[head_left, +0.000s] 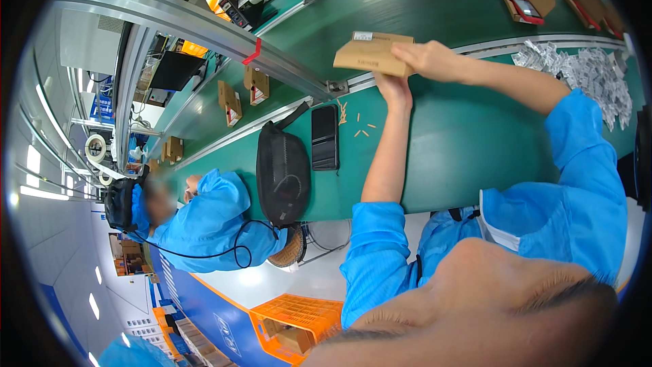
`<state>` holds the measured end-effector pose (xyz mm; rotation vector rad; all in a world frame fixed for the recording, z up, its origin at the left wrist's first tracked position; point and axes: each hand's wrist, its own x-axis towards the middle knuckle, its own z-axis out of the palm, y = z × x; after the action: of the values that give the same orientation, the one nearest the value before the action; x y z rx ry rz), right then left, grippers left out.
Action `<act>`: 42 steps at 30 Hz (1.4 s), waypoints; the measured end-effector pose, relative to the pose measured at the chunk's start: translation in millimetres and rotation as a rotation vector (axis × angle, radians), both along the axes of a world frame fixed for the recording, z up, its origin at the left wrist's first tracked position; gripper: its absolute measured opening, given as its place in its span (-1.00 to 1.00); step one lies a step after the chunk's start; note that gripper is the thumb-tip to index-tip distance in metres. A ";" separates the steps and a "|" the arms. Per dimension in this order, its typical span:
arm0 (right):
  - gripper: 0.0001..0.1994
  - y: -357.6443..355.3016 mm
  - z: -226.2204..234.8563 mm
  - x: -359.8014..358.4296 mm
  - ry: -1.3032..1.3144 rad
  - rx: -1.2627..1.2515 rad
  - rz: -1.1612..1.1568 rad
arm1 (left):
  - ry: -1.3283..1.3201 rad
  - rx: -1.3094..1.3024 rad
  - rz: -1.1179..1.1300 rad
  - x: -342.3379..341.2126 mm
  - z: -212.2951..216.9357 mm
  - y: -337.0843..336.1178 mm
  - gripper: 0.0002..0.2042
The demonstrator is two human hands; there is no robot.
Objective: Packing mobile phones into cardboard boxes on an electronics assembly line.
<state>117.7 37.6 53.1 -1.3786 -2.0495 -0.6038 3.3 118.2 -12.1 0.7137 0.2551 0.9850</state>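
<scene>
Upper centre of the frame: our left hand (396, 88) and right hand (431, 59) both clamp the flat brown carton (371, 53) above the green conveyor (441, 7). We should keep it level and press the flaps squarely.

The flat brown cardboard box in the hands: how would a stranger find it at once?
Start at the green workbench and follow both blue sleeves up to its far edge. There the left hand and right hand hold the brown box. Unlike the open boxes on the belt, it is closed and lifted.
</scene>
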 end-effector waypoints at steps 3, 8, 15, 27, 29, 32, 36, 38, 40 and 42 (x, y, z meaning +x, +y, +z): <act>-0.53 -9.6 -1.2 -8.0 -0.036 -0.017 -0.038 | -0.002 -0.065 -0.049 -9.0 -5.0 8.4 -0.45; -0.76 4.7 0.6 53.4 0.489 -0.077 -0.375 | -0.170 -0.121 -0.277 -12.3 -5.0 11.7 -0.48; -0.68 -26.9 -36.2 96.7 1.742 -0.494 -0.163 | -0.151 -0.118 -0.223 -4.0 10.3 -7.0 -0.59; -0.81 -40.9 1.3 -3.8 0.048 0.060 -0.043 | 0.129 -0.056 -0.054 -2.9 17.3 -8.3 -0.68; -0.84 -30.8 -2.6 -4.5 -0.060 0.083 -0.096 | 0.166 -0.034 0.021 -1.2 17.4 -13.3 -0.68; -0.88 -21.2 -6.4 -4.6 -0.201 0.144 -0.156 | 0.162 -0.041 0.026 -1.7 17.9 -11.5 -0.68; -0.90 -22.6 -5.8 -10.9 -0.257 0.177 -0.117 | 0.154 -0.065 0.009 -5.9 17.9 -9.8 -0.67; -0.88 -34.7 -6.8 -7.3 -0.254 0.182 -0.072 | 0.149 -0.099 -0.057 -7.3 17.5 -11.9 -0.65; -0.86 -53.0 -9.2 0.2 -0.251 0.188 -0.033 | 0.191 -0.051 -0.095 -2.7 17.0 -17.4 -0.66; -0.80 -73.8 -5.0 3.8 -0.058 0.179 -0.018 | 0.208 0.004 -0.116 2.1 13.4 -25.2 -0.67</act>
<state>121.5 -36.2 48.2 -1.2902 -1.9759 -0.8226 5.3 93.0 1.3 0.8271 0.3892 0.8019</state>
